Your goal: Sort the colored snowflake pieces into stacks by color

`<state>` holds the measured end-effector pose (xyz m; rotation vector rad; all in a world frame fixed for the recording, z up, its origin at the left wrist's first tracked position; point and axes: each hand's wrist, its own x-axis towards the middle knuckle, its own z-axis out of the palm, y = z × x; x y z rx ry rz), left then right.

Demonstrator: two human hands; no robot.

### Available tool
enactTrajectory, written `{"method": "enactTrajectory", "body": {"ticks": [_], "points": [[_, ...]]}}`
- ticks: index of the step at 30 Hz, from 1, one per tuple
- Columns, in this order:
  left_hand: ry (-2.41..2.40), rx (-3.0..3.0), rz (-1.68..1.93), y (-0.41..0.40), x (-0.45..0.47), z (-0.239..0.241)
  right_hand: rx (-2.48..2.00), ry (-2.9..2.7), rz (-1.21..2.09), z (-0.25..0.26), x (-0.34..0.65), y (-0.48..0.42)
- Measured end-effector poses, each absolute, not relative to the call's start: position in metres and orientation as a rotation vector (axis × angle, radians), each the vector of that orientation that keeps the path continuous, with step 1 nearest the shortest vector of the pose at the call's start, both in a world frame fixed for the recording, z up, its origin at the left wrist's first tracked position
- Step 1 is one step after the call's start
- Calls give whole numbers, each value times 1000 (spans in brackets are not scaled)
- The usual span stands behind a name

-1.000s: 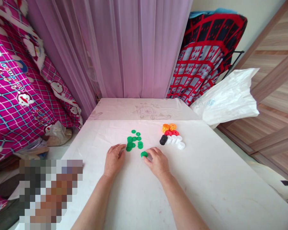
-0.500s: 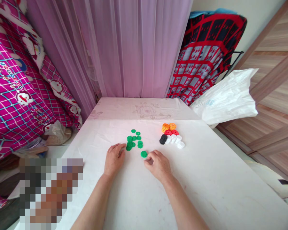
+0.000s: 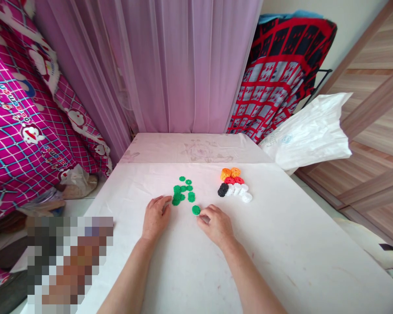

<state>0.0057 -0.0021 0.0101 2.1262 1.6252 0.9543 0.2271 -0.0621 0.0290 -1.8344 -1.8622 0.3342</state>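
Several green toothed discs (image 3: 183, 191) lie in a loose cluster on the white table (image 3: 281, 244). My left hand (image 3: 155, 216) rests flat on the table with its fingertips at the cluster's near left edge, fingers stretched out. One green disc (image 3: 196, 209) lies apart, just in front of my right hand (image 3: 216, 223). That hand's fingers are curled, thumb and forefinger close together right beside the disc, with nothing seen between them. To the right sits a small pile of orange, red, black and white discs (image 3: 234, 186).
A pink curtain (image 3: 183, 65) hangs behind the table. A pink patterned blanket (image 3: 22, 117) is at the left, a red and black cloth (image 3: 281, 74) at the back right, and a white plastic bag (image 3: 310, 135) overhangs the table's right edge. A blurred patch covers the lower left.
My right hand drew back slightly from the single green disc, which now lies uncovered on the table. My left hand has stayed in place.
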Motion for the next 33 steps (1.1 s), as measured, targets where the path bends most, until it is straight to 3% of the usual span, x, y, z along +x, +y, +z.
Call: {"method": "enactTrajectory", "body": {"ticks": [6, 16, 21, 27, 33], "points": [[1637, 2119, 970, -2, 6, 10, -1996, -1689, 348, 44, 218, -32], [1620, 2117, 988, -2, 6, 9, -2343, -1890, 340, 69, 180, 6], [1623, 2114, 982, -2, 7, 10, -2268, -1875, 359, 64, 191, 6], [1632, 2107, 977, -2, 7, 10, -1997, -1626, 609, 57, 225, -15], [1631, 2111, 982, -2, 7, 10, -1909, -1791, 434, 52, 225, -43]]}}
